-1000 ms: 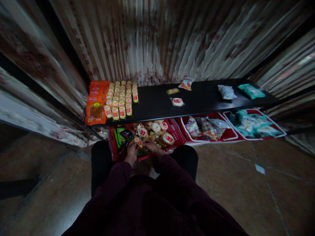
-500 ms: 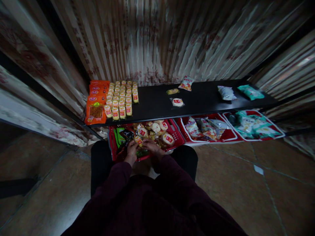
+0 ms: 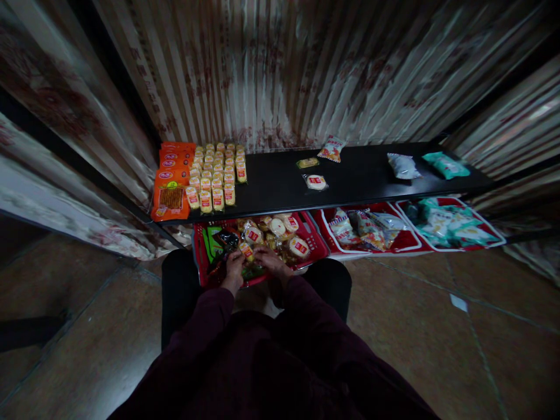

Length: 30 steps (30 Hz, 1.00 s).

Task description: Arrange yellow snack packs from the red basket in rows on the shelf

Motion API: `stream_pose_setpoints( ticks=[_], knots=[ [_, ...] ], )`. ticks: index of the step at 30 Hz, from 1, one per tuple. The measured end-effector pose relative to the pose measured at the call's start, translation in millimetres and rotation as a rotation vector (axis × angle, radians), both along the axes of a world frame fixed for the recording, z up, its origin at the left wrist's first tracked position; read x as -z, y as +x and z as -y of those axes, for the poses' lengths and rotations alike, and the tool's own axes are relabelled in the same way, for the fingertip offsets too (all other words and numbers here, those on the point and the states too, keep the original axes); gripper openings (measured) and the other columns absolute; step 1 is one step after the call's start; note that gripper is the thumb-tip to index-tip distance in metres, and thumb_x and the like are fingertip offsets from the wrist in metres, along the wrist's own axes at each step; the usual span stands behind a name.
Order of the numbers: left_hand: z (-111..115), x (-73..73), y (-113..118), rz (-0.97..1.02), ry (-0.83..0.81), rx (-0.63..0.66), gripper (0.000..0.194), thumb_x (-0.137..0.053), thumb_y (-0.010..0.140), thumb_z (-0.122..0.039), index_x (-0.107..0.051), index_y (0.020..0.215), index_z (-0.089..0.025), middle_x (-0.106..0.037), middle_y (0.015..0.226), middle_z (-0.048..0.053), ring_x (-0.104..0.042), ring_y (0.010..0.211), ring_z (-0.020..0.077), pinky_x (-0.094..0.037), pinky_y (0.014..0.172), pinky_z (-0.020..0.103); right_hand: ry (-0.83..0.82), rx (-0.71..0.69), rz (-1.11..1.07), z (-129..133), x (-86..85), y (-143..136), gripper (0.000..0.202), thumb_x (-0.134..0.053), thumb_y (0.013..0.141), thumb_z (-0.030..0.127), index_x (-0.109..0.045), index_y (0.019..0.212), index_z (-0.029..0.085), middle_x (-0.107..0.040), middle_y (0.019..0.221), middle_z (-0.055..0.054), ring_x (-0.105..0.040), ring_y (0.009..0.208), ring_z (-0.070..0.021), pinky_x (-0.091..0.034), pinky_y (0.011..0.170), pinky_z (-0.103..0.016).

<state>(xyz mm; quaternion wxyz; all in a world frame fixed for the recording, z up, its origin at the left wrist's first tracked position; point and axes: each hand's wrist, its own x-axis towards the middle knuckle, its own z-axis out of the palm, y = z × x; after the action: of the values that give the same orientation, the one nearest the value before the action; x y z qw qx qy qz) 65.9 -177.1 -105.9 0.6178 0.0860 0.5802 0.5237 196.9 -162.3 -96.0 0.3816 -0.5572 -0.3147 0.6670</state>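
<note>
A small yellow packaged cake [image 3: 246, 251] with a red label is between my two hands, above the front of the left red basket [image 3: 321, 247]. My left hand [image 3: 234, 269] is closed on its left side. On its right side, my right hand [image 3: 270, 260] has its fingers closed at the cake's edge. Round white packaged cakes [image 3: 298, 247], a green packet [image 3: 213, 244] and a dark wrapped item [image 3: 228, 237] lie in the basket around my hands. Rows of similar yellow cakes [image 3: 217, 175] stand on the black shelf [image 3: 271, 185].
Orange packets [image 3: 170, 195] lie at the shelf's left end. Farther right on it are a flat yellow packet [image 3: 308, 163], a round cake [image 3: 315, 182] and several bags [image 3: 446, 165]. Two more baskets [image 3: 417, 242] of bags hang at the right, below the shelf edge.
</note>
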Motion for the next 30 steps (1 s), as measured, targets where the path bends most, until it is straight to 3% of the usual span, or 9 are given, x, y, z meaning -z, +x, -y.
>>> stream_pose_setpoints(
  ticks=[13, 20, 25, 30],
  knots=[
    [-1, -0.5, 2, -0.021, 0.004, 0.034, 0.029, -0.079, 0.054, -0.023, -0.062, 0.076, -0.015, -0.064, 0.074, 0.002, -0.057, 0.062, 0.0094, -0.044, 0.061, 0.023, 0.073, -0.032, 0.048, 0, 5.1, 2, 0.035, -0.08, 0.049, 0.035, -0.062, 0.074, 0.018, -0.059, 0.062, 0.006, -0.052, 0.056, -0.0083, -0.041, 0.058, -0.022],
    [0, -1.6, 3, -0.01, 0.038, 0.092, 0.031, -0.078, 0.055, -0.03, -0.064, 0.078, -0.016, -0.065, 0.079, 0.002, -0.058, 0.068, 0.01, -0.045, 0.063, 0.023, 0.114, -0.092, -0.004, -4, 11.2, 5, 0.036, -0.079, 0.052, 0.044, -0.068, 0.074, 0.018, -0.066, 0.071, 0.0, -0.056, 0.066, -0.0125, -0.044, 0.065, -0.027],
    [1, -0.2, 1, 0.025, 0.01, 0.132, 0.031, -0.074, 0.059, -0.023, -0.065, 0.088, -0.018, -0.068, 0.095, 0.005, -0.061, 0.079, 0.0126, -0.047, 0.07, 0.025, 0.137, -0.155, 0.003, -2, 10.6, 7, 0.035, -0.074, 0.06, 0.045, -0.071, 0.085, 0.02, -0.07, 0.085, -0.003, -0.06, 0.073, -0.0153, -0.047, 0.072, -0.03],
    [-1, 3.5, -1, 0.02, -0.048, 0.154, 0.022, -0.069, 0.064, -0.023, -0.064, 0.086, -0.019, -0.068, 0.093, 0.005, -0.062, 0.085, 0.0144, -0.047, 0.078, 0.029, 0.141, -0.168, -0.043, 0, 7.3, 7, 0.04, -0.073, 0.062, 0.049, -0.069, 0.09, 0.021, -0.071, 0.094, -0.005, -0.064, 0.086, -0.0194, -0.048, 0.08, -0.033]
  ],
)
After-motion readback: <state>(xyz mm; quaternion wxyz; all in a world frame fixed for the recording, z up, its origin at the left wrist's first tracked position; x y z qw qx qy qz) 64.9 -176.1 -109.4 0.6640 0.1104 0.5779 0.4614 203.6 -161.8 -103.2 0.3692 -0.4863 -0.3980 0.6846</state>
